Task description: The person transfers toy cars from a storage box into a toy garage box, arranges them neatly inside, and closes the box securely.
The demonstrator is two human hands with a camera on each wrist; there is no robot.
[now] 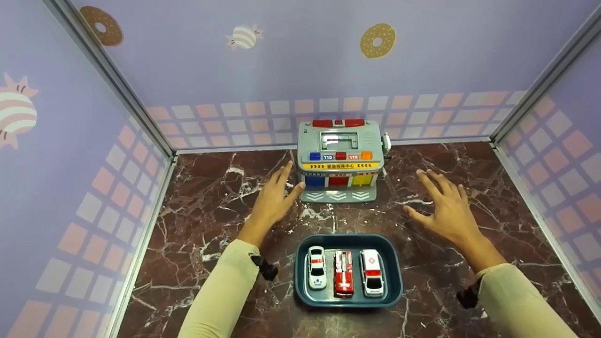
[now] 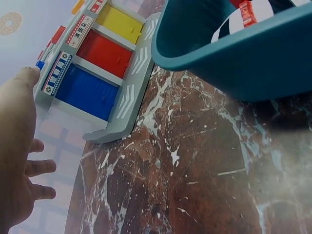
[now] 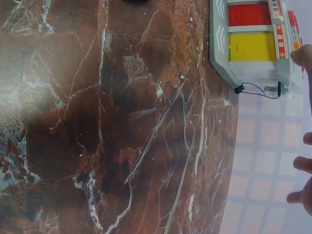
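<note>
A grey toy rescue station with blue, red and yellow garage doors stands near the back wall. My left hand is just left of it, fingers spread and holding nothing; whether the thumb touches the station, I cannot tell. To its right, farther off, my right hand hovers with loosely spread fingers and nothing in them. In front lies a dark teal tray bearing a toy police car, a red toy fire truck and a white toy ambulance side by side.
Purple panels with printed sweets enclose the marbled dark red table at the back and on both sides. In the right wrist view a thin black cord hangs at the station's side. A dark band with a small device sits on each wrist.
</note>
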